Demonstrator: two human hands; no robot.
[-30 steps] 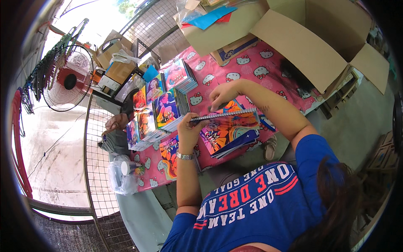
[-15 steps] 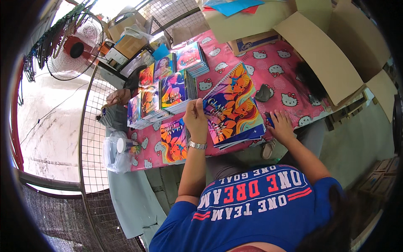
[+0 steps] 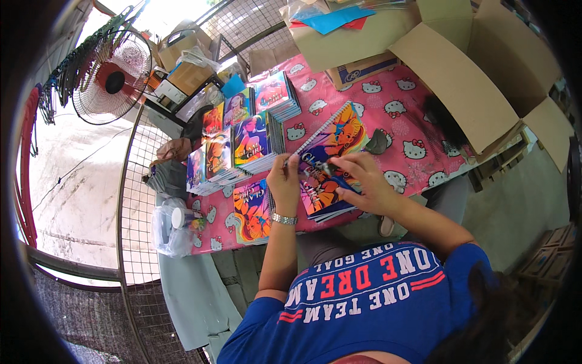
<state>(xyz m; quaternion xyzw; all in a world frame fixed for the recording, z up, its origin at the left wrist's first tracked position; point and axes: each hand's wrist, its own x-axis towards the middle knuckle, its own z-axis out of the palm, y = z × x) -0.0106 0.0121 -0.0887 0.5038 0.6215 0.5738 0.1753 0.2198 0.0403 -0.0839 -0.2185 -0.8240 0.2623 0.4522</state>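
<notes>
My left hand (image 3: 283,185) is closed, pinching the spiral-bound edge of a colourful notebook (image 3: 345,130) by its near left corner. That notebook is tilted above a short stack of matching notebooks (image 3: 315,200) at the table's front edge. Over its lower part is my right hand (image 3: 367,182), fingers bent; a small greyish thing at the fingertips is too blurred to name. Left of my left wrist lies another notebook pile (image 3: 251,209) with an orange and purple cover. Several taller notebook stacks (image 3: 254,139) stand behind it.
A pink patterned cloth (image 3: 418,148) covers the table. A dark grey stone-like lump (image 3: 379,141) lies right of the notebook. Large open cardboard boxes (image 3: 461,85) stand at the back right. A plastic bag with a white-lidded jar (image 3: 176,221) sits front left; a fan (image 3: 112,82) stands far left.
My right hand has moved left from the table's front edge to over the held notebook, its fingers now bent at the cover. My left hand still grips the spiral edge.
</notes>
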